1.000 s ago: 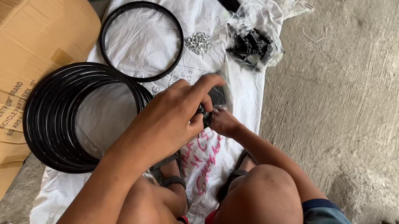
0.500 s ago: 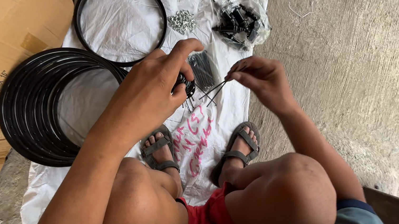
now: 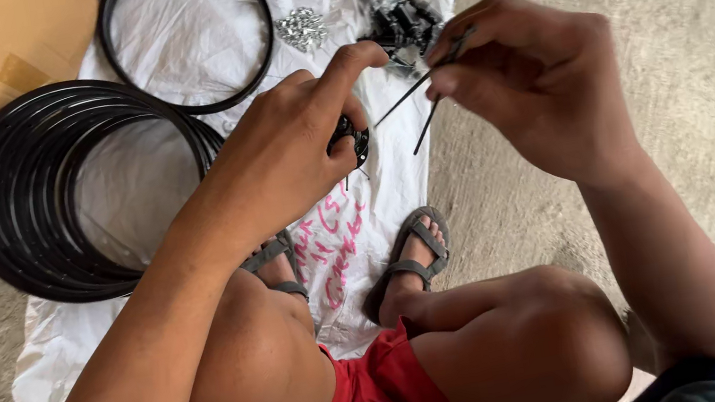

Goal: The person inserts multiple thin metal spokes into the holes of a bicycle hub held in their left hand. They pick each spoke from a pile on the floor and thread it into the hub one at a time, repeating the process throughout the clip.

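While clenched on the small black hub (image 3: 354,139), left grip (image 3: 292,149); thin spokes (image 3: 417,96) pinched in right grip (image 3: 529,78) (just beside)

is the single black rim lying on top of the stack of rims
No, the single black rim lies flat on the white sheet beside the stack of black rims, farther from the person, and does not rest on it.

At frame centre our left hand (image 3: 291,144) grips a small black hub (image 3: 354,139); our right hand (image 3: 529,78) pinches thin spokes (image 3: 417,96); black rims (image 3: 41,194) lie stacked at left
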`<state>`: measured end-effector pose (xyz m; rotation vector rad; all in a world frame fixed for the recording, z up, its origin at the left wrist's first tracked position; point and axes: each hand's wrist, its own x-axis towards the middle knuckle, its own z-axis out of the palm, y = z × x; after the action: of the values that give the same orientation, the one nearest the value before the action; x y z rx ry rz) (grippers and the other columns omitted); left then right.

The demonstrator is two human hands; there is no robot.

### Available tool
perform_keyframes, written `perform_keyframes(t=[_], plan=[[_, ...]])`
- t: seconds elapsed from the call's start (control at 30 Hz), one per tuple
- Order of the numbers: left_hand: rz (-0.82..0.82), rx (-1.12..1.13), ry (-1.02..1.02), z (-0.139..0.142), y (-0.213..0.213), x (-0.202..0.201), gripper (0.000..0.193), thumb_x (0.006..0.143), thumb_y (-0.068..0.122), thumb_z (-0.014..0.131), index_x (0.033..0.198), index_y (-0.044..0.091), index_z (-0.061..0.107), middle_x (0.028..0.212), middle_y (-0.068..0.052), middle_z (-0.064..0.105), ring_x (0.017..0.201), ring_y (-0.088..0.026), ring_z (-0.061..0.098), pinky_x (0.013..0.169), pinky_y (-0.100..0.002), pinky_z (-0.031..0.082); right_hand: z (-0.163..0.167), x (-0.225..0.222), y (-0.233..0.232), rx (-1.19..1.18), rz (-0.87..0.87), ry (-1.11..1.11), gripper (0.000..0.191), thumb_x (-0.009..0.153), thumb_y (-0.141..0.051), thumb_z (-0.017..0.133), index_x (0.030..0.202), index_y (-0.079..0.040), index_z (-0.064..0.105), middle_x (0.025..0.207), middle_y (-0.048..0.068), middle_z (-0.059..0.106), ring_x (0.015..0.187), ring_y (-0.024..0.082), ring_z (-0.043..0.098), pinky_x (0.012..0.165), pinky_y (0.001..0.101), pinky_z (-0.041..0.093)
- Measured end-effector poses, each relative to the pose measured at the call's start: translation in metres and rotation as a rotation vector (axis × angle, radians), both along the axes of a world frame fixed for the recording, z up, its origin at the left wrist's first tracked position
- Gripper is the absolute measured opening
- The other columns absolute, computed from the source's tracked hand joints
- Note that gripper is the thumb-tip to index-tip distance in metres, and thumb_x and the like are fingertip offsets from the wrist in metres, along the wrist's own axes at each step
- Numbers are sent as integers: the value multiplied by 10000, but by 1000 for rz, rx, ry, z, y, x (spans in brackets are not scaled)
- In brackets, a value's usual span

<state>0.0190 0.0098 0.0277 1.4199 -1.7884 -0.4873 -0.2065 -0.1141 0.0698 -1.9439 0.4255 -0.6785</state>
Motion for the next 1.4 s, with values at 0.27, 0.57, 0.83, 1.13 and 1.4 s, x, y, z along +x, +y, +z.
perform_keyframes(t=[0.27, 0.57, 0.83, 1.13, 1.4], plan=[[-36, -95, 42, 2, 3, -5, 693, 808, -63, 696, 1418, 138, 436, 893, -59, 737, 877, -311, 711, 762, -455, 556, -22, 2, 16, 41, -41, 113, 94, 1003, 18, 744, 1070, 60, 695, 1087, 117, 730, 1012, 136, 720, 897, 275, 624], [-58, -9, 49, 0, 4, -11, 797, 806, -81, 666, 1504, 182, 385, 899, -90, 728, 832, -288, 731, 712, -430, 576, -9, -11, 19, -105, 23, 1, 90, 1030, 25, 721, 1084, 82, 678, 1081, 161, 730, 993, 178, 749, 878, 314, 657], [-84, 99, 13, -3, 2, -15, 872, 790, -109, 656, 1536, 213, 338, 918, -95, 728, 807, -250, 749, 604, -383, 593, -9, -13, 17, -114, 35, -50, 93, 1045, 43, 725, 1112, 89, 679, 1080, 184, 735, 975, 178, 758, 847, 297, 664], [-116, 34, 23, -6, 0, -14, 896, 768, -132, 632, 1548, 191, 331, 896, -93, 730, 835, -265, 739, 670, -405, 587, -8, -12, 22, -159, 24, 63, 109, 1009, 34, 757, 1091, 55, 690, 1089, 143, 731, 1011, 174, 741, 883, 284, 644], [-111, 42, 6, -7, -1, -14, 883, 774, -117, 647, 1546, 185, 343, 876, -92, 723, 827, -273, 732, 693, -418, 585, -1, 1, 27, -396, 24, 258, 132, 930, -34, 812, 1011, -5, 712, 1019, 86, 749, 956, 181, 760, 817, 300, 603]])
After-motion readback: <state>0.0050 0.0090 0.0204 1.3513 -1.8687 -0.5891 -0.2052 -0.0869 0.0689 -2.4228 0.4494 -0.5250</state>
